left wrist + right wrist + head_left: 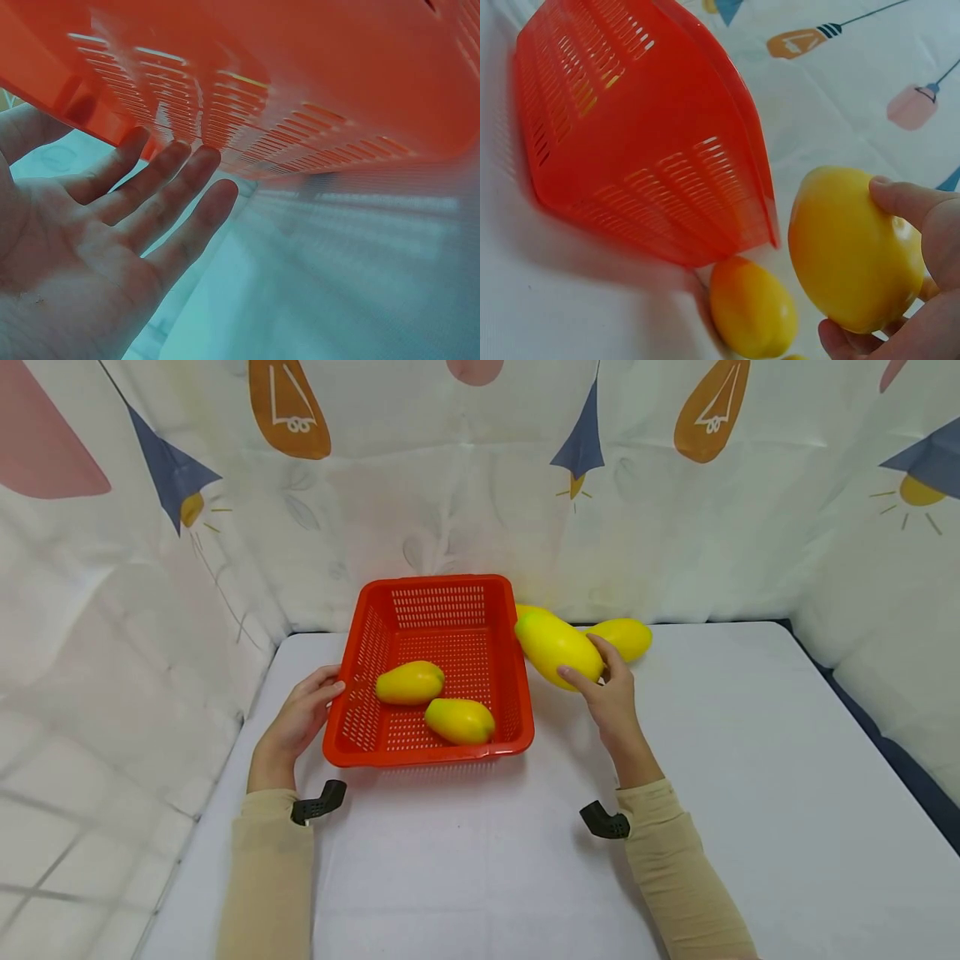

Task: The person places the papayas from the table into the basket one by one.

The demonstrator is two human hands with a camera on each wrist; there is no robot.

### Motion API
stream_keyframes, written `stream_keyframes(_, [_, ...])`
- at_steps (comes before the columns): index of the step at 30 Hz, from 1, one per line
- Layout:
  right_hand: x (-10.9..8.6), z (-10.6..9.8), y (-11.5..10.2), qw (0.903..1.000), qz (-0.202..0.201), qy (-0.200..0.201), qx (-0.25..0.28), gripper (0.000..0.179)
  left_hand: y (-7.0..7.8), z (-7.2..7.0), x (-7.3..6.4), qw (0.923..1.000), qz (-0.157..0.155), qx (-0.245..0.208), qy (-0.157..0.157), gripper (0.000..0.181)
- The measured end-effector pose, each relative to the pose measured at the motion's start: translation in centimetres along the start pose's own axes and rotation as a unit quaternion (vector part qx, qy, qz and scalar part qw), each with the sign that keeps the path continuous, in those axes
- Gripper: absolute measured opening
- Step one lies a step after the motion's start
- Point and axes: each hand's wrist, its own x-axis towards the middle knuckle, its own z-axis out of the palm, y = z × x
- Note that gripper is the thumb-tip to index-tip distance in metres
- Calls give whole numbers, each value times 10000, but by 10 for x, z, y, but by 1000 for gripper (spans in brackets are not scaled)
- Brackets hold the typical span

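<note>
My left hand (300,722) holds the left rim of a red plastic basket (429,758). In the left wrist view, its nearly straight fingers (172,206) lie against the slotted outer wall, and the thumb passes over the rim. Inside the basket are two yellow papayas, one (409,683) towards the left and another (460,722) near the front. Right of the basket, my right hand (611,702) grips a larger yellow papaya (558,650), thumb on one side and fingers round the other. Behind it sits another papaya (624,637), and a further one (531,609) is mostly hidden.
A white cloth covers the table (465,860). Behind it hangs a pale printed curtain (465,485), close to the back edge. Black wrist pieces stick out from both sleeves, one at the left cuff (320,802) and one at the right cuff (604,822).
</note>
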Motion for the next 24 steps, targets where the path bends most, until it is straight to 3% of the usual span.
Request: stream_keyframes(24, [-3,3,-4,9995,-275,-151,105,69,-1,0,0,10000,12,18,39,29])
